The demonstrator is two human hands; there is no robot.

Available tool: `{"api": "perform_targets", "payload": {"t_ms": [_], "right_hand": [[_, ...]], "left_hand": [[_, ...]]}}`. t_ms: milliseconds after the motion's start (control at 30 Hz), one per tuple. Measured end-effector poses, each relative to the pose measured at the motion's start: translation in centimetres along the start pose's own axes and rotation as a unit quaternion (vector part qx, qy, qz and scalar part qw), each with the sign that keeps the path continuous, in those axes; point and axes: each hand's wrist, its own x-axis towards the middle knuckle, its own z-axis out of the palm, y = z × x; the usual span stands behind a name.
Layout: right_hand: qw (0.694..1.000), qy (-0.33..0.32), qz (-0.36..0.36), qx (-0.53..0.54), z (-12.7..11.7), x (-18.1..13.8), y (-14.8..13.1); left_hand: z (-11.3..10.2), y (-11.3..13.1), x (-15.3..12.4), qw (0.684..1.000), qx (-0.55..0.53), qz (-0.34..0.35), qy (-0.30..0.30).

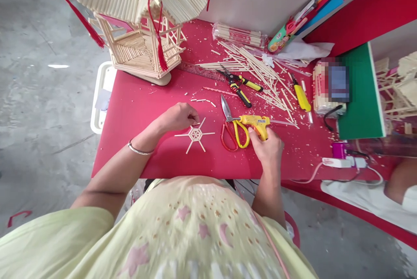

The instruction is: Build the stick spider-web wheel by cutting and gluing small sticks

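A small six-sided wheel of thin wooden sticks lies flat on the red tabletop, with spokes pointing outward. At its far-left side is my left hand, fingers curled into a pinch over one spoke. What those fingers hold, if anything, is hidden. My right hand is wrapped round the handle of a yellow glue gun, whose nozzle points left toward the wheel. A clear glue stick sticks out of its back. Just under the nozzle lie scissors with red and yellow handles. Several short stick pieces lie beyond the wheel.
A stick-built pavilion with red tassels stands back left. Pliers, loose sticks, a ruler and a yellow cutter lie farther back. At right are a green board and a power strip; another person's arm rests beyond.
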Motion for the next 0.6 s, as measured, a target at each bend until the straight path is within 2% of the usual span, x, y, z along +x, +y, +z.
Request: {"api": "perform_targets", "payload": {"t_ms": [67, 133, 200, 267, 300, 367, 433, 500, 600], "right_hand": [[0.999, 0.01, -0.007, -0.035, 0.0, -0.1, 0.8], [0.995, 0.058, -0.037, -0.067, 0.0, -0.8, 0.7], [0.988, 0.123, -0.079, -0.058, 0.0, -2.0, -0.5], [0.978, 0.148, -0.147, 0.003, 0.3, -3.6, -2.4], [0.971, 0.134, -0.194, 0.045, 0.6, -4.5, -3.5], [0.945, 0.06, -0.301, 0.117, 1.6, -6.1, -5.7], [0.917, -0.002, -0.37, 0.146, 3.0, -7.4, -7.3], [0.906, -0.023, -0.395, 0.149, 4.3, -8.0, -8.2], [0.907, -0.023, -0.399, 0.136, 5.8, -8.2, -8.3]], "left_hand": [[0.3, 0.2, -0.1, 0.999, 0.037, 0.004, 0.007], [0.5, 0.5, -0.3, 0.998, 0.069, 0.002, 0.016], [0.7, 0.7, -0.4, 0.995, 0.093, 0.001, 0.019], [0.7, 0.9, -0.5, 0.994, 0.11, 0.003, 0.019], [0.8, 0.9, -0.5, 0.993, 0.117, 0.003, 0.019], [0.8, 1.0, -0.6, 0.991, 0.131, 0.003, 0.024], [0.8, 1.1, -0.8, 0.988, 0.149, 0.006, 0.028], [0.8, 1.4, -0.9, 0.985, 0.168, 0.013, 0.026], [0.8, 1.8, -1.2, 0.98, 0.196, 0.016, 0.021]]}}
